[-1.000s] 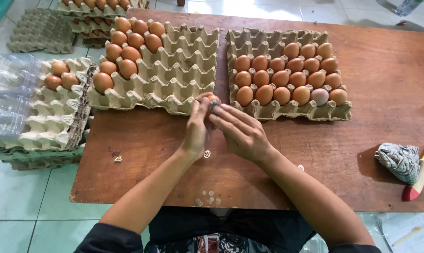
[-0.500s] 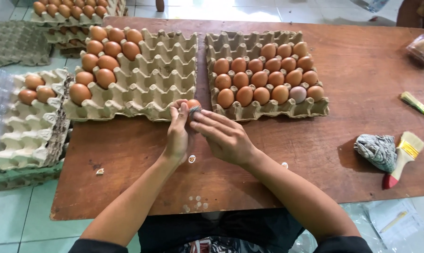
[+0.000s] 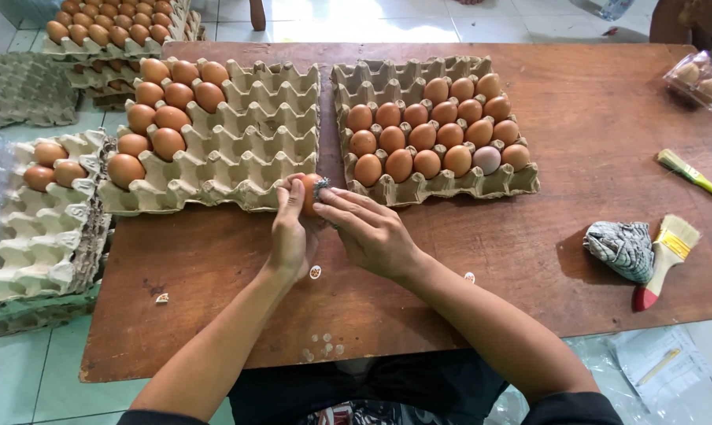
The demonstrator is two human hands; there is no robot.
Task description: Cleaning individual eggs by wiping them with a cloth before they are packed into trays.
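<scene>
Two hands meet at the middle of the wooden table in the head view, the only view we have. Our left hand cups a brown egg, fingers pressed together and curled around its near side, holding it just in front of the gap between the two cardboard trays. Our right hand comes in from the other side with thumb and forefinger pinching a small grey wad — it looks like a scrap of scouring pad, though it is too small to be sure — pressed against the egg's top; the remaining fingers lie loosely extended.

We judge the step in hand to be rubbing the shell clean. The next move, as we see it, calls for light pressure and a steady grip, since a shell gives way easily, and then a free cup to set the egg in.

Left of the egg, the left tray holds a handful of eggs at its far-left corner; the right tray is more than half full — one pale egg among the brown. Farther right lie a patterned cloth, a paintbrush and a yellow-handled brush.
</scene>
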